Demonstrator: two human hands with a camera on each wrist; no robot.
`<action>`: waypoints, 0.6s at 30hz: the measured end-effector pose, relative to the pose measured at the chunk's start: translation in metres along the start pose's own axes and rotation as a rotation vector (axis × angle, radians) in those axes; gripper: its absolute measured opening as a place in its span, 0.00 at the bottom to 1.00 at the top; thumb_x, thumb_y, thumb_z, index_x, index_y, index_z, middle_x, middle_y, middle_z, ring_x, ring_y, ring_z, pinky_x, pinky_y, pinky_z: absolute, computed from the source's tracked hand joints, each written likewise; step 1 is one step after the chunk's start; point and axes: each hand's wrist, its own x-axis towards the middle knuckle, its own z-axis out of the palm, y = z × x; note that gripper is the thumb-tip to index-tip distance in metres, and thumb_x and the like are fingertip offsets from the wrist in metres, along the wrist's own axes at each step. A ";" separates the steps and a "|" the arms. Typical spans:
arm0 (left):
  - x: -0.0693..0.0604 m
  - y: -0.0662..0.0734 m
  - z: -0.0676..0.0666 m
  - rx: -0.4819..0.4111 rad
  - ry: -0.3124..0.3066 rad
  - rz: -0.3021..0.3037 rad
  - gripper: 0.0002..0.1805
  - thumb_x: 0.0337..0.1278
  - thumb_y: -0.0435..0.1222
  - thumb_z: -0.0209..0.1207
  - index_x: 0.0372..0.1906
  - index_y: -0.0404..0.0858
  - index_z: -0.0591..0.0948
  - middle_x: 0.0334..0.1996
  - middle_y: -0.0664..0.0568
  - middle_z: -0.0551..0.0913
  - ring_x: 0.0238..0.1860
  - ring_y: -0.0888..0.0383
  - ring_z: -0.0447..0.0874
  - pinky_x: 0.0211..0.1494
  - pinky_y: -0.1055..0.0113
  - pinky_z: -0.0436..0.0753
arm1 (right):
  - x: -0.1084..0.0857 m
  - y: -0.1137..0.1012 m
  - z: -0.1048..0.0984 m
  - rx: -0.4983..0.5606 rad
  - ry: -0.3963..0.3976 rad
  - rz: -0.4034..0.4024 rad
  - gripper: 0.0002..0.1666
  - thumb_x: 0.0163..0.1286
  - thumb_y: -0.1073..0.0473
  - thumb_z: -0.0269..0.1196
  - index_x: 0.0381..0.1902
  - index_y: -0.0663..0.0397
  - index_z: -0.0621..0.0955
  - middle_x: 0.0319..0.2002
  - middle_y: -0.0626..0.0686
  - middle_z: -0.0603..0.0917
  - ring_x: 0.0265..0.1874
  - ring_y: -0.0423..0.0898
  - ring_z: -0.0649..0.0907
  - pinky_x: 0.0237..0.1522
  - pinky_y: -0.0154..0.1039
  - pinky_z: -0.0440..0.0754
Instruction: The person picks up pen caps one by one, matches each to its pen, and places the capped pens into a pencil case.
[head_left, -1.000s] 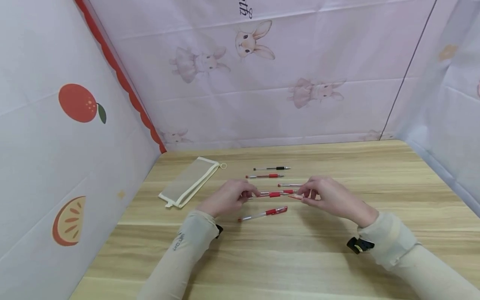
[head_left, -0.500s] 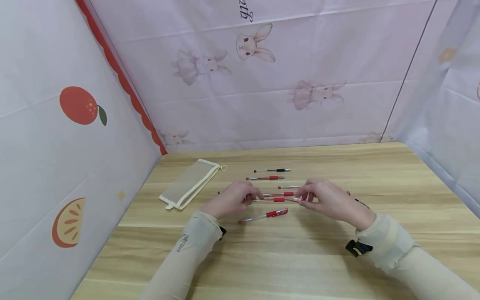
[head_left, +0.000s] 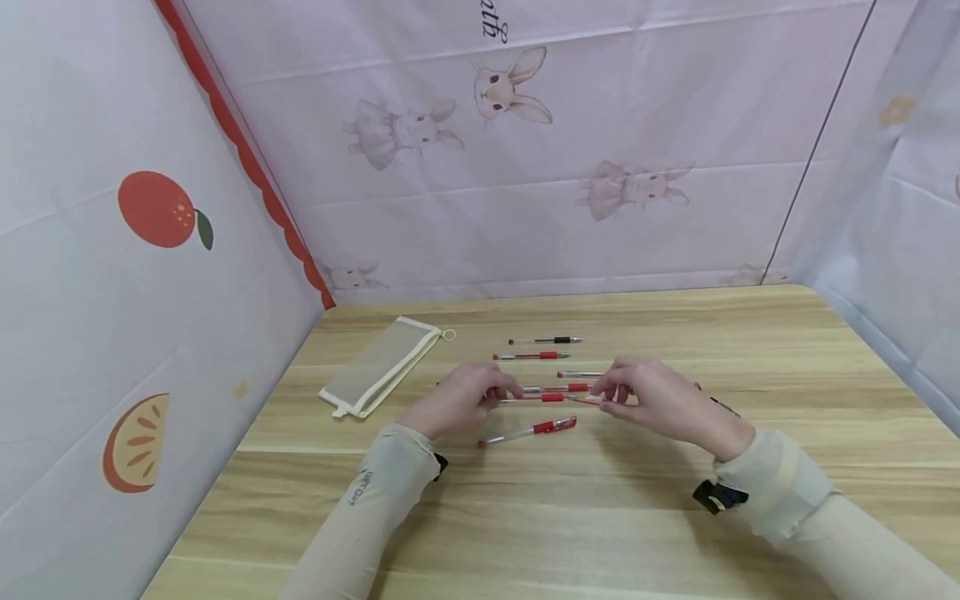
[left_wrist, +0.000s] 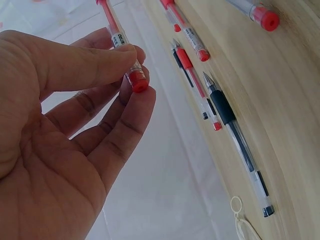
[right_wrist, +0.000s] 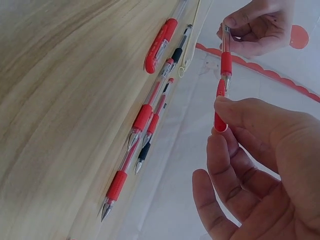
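My left hand (head_left: 460,398) holds a red gel pen (right_wrist: 226,62) off the table, thumb and fingers pinching its tail end; in the left wrist view the red end plug (left_wrist: 138,82) shows just past the thumb. The pen's bare metal tip points at my right hand (head_left: 660,402). Between thumb and fingertips, my right hand pinches a red pen cap (right_wrist: 220,107). Cap and tip overlap in the right wrist view; whether they touch, I cannot tell. Below the raised pen lies a capped red pen (head_left: 536,431), and just behind it an uncapped red pen (head_left: 577,387).
A pale mesh zip pouch (head_left: 382,367) lies on the left of the wooden table (head_left: 555,517). Farther back are a black pen (head_left: 546,340) and another red pen (head_left: 531,356). A dark pen (head_left: 724,407) shows partly beyond my right hand. Printed cloth (head_left: 480,208) hangs behind the table.
The left hand and the red gel pen came nearer and to the right, then shifted slightly back left. My right hand with the cap stays almost in place.
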 end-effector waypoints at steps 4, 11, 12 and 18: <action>0.001 0.001 0.000 -0.007 -0.012 -0.001 0.23 0.67 0.17 0.53 0.52 0.40 0.91 0.40 0.46 0.90 0.36 0.59 0.77 0.41 0.69 0.79 | 0.001 -0.001 -0.001 -0.008 -0.003 -0.011 0.10 0.69 0.63 0.75 0.46 0.48 0.91 0.37 0.41 0.86 0.32 0.31 0.83 0.34 0.31 0.83; 0.003 0.004 0.001 0.010 -0.026 -0.013 0.22 0.68 0.18 0.55 0.53 0.42 0.91 0.43 0.49 0.90 0.36 0.60 0.78 0.43 0.70 0.81 | 0.002 -0.003 0.000 -0.006 -0.005 -0.024 0.09 0.69 0.63 0.75 0.46 0.47 0.91 0.37 0.41 0.85 0.32 0.30 0.83 0.34 0.31 0.83; 0.003 0.004 0.001 0.011 -0.027 -0.011 0.22 0.68 0.18 0.55 0.53 0.42 0.91 0.43 0.49 0.90 0.36 0.60 0.78 0.43 0.70 0.82 | 0.002 -0.003 0.000 -0.005 -0.004 -0.024 0.09 0.69 0.63 0.75 0.46 0.47 0.91 0.37 0.41 0.85 0.32 0.30 0.82 0.33 0.31 0.82; 0.005 0.006 0.001 0.014 -0.035 -0.008 0.23 0.68 0.19 0.55 0.54 0.42 0.91 0.44 0.50 0.90 0.37 0.60 0.79 0.44 0.70 0.82 | 0.003 -0.005 0.000 -0.011 0.005 -0.016 0.10 0.68 0.62 0.76 0.45 0.46 0.92 0.38 0.42 0.86 0.30 0.31 0.80 0.32 0.31 0.81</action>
